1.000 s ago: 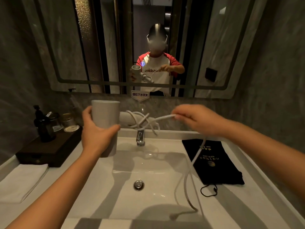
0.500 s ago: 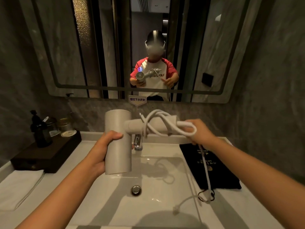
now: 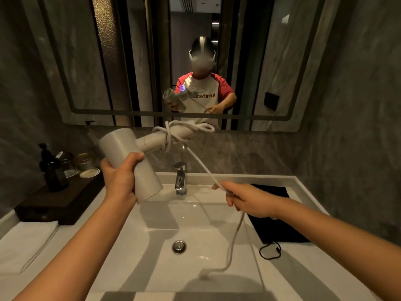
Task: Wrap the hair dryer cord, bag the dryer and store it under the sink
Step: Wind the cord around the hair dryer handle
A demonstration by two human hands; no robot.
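The left hand [image 3: 121, 179] is wrapped around the barrel of the hair dryer [image 3: 130, 161], holding it raised over the sink [image 3: 195, 224] with the handle pointing away, apparently to leave that handle free for winding. The cord [image 3: 201, 166] is looped several times round the handle. The right hand [image 3: 245, 198] is closed on the cord, drawing it taut; slack hangs into the basin, plug end low. The dryer is smooth, matte and cylindrical; the cord is pale and pliant. A black drawstring bag [image 3: 275, 224] lies flat on the tabletop [image 3: 303, 268], within reach.
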